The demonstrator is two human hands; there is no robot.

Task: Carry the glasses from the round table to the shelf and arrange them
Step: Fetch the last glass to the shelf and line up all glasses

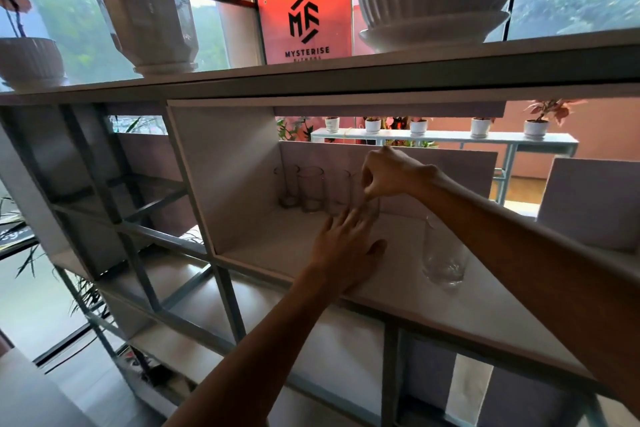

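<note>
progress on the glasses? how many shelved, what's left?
Done: a row of clear glasses stands at the shelf back. In hand: both hands, left and right, at a glass joining the row. Left: one glass apart near the front.

windows (581, 0), white planters (152, 21), orange sign (306, 21)
</note>
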